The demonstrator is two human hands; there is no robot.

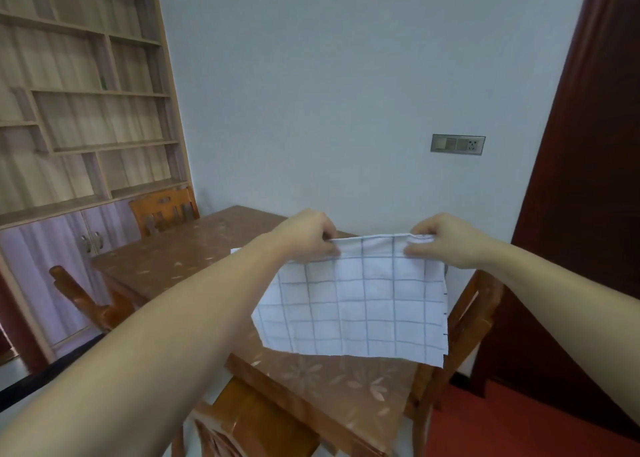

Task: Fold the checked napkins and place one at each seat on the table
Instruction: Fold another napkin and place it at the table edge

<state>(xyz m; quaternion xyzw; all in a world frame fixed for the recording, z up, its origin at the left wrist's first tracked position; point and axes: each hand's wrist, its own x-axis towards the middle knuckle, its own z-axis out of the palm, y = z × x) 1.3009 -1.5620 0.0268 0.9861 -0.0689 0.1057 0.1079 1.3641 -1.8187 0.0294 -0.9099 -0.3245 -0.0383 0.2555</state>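
- Bare left forearm [149, 339] and right forearm [568, 283] reach in from the lower corners of the view toward its middle.
- The left hand [306, 237] pinches the upper left corner of a white cloth napkin with a thin grey check [356, 304], thumb and curled fingers closed on the hem. The right hand [441, 238] pinches the upper right corner the same way.
- The napkin hangs taut between the hands, over the near right part of the brown wooden table with a pale flower pattern [194, 249]. Whether its lower edge touches the tabletop cannot be told.
- Judging by this, the person is lining it up for a fold; it is not yet laid at a seat.
- If one pinch loosens, that corner would drop and the cloth would swing sideways, possibly sliding off the table edge toward the orange-brown wooden chair [471, 311] on the right.
- Lowering it with the hands uneven would skew the check lines and give a crooked fold.
- The limp free lower edge could curl under itself when laid down.
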